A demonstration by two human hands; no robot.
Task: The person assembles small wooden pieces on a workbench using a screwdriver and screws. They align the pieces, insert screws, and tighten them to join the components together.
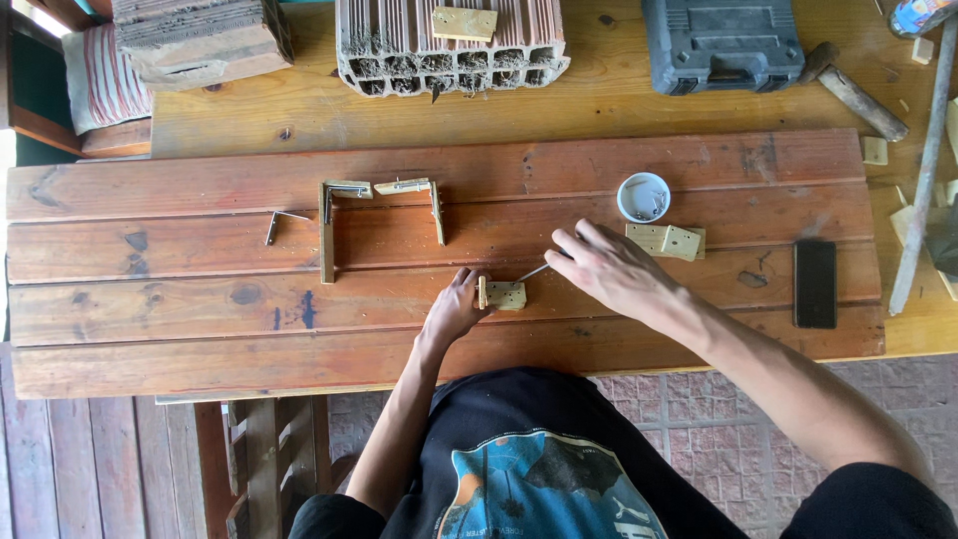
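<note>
I see the left hand (454, 307) pinching a small perforated wooden block (504, 294) against the reddish plank panel (200, 250), near the front edge. The right hand (609, 268) grips a thin metal tool (534, 271) (perhaps a screwdriver), tip at the block. I judge the block light, stiff, apt to skid; hold its side faces. Screw cup (644, 197) sits farther right.

Wooden table (599, 105), reddish plank (200, 250) atop
</note>
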